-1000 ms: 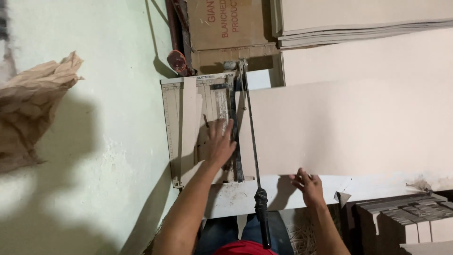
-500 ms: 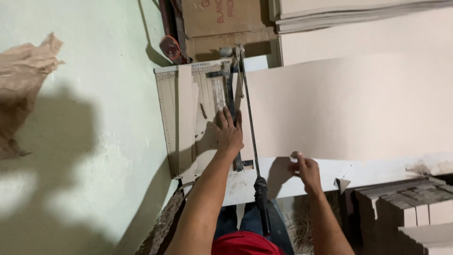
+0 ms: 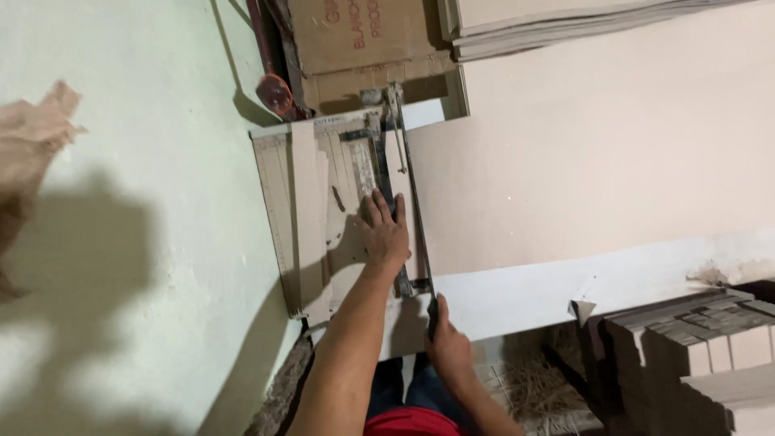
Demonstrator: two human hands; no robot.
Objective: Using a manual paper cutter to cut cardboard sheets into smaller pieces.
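Observation:
A guillotine paper cutter [image 3: 303, 218] lies on the table edge, its long blade arm [image 3: 412, 186] lowered along the board's right side. My left hand [image 3: 386, 234] presses flat, fingers spread, on a pale card sheet on the cutter bed, right beside the blade. My right hand [image 3: 448, 349] grips the black handle [image 3: 432, 315] at the near end of the blade arm. A large beige card sheet [image 3: 597, 153] extends to the right of the blade.
Stacked beige sheets [image 3: 565, 20] and a brown cardboard box [image 3: 355, 40] stand at the back. A stack of cut card strips [image 3: 702, 339] sits at the lower right. A crumpled brown paper bag [image 3: 28, 161] lies on the pale green floor at left.
My right hand has moved left from the white table edge onto the blade handle. The left hand stays on the cutter bed. The view has shifted slightly.

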